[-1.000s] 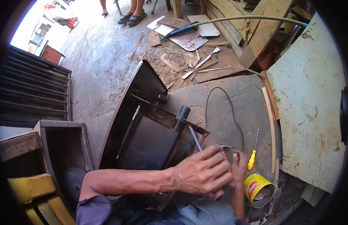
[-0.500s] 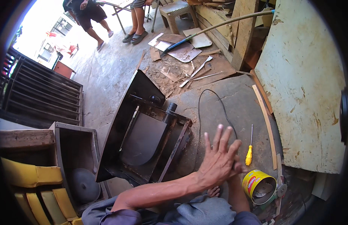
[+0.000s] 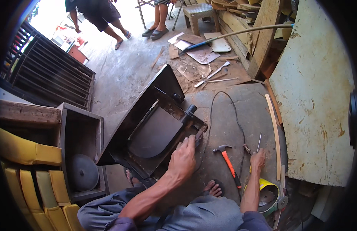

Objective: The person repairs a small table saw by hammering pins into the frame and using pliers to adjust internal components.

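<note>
A black open-backed wooden cabinet lies tilted on the concrete floor in front of me. My left hand grips its near right edge, fingers curled over the rim beside a black cylinder part. My right hand rests further right on the floor, closed over the yellow handle of a screwdriver whose thin shaft sticks out beyond my fingers. Between my hands lies a hammer with an orange handle. My bare foot shows just below it.
A black cable loops over the floor. A yellow can stands by my right forearm. A large pale board leans at right. A dark box and yellow cushions sit at left. Two people stand at the back among wood scraps.
My left hand, spread open over the floor before, has moved left and closed on the cabinet edge. My right hand now covers the screwdriver handle. The hammer has come into view.
</note>
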Demonstrator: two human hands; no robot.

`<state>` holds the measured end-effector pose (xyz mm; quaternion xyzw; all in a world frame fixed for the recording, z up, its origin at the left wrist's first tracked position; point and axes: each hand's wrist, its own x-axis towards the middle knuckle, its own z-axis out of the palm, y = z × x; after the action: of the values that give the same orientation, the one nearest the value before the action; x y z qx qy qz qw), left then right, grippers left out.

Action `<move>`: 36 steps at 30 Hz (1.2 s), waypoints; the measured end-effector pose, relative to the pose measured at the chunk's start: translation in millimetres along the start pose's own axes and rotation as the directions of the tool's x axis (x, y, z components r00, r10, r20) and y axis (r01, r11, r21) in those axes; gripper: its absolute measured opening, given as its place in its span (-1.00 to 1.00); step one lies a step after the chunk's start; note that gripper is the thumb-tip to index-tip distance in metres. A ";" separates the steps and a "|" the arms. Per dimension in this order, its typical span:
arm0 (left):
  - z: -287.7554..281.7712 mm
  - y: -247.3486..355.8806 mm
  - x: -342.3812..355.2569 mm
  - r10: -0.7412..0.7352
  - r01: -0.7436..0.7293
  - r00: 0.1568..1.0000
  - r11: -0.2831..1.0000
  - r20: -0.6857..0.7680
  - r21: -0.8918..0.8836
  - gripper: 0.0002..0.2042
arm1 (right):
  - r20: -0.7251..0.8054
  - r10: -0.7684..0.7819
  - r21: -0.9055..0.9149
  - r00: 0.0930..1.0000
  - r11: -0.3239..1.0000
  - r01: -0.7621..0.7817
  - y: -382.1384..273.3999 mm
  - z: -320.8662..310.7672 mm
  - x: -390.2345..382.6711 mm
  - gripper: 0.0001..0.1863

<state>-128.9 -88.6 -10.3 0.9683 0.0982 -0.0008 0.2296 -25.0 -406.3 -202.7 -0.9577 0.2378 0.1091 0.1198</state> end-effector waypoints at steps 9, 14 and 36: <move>-34.0 17.4 -66.3 0.051 -0.022 0.928 0.996 0.368 -0.081 -0.55 | -0.646 -0.487 0.268 0.588 0.576 0.772 -91.5 -134.0 -63.9 -0.71; -72.2 39.1 -36.7 0.150 -0.132 0.988 0.927 0.025 -0.350 -0.45 | -0.198 -0.919 0.370 0.340 0.251 0.894 -137.8 -227.0 -115.6 -0.72; -43.4 -80.5 -15.4 -0.096 0.084 0.879 0.995 -0.468 -0.045 -0.70 | 0.006 -0.998 0.058 -0.061 -0.061 0.996 -262.4 -241.7 -153.0 -0.82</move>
<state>-161.2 -1.7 -6.5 0.9313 0.1958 0.2240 0.2100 6.0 -183.5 113.7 -0.8245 -0.5352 0.0056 0.1838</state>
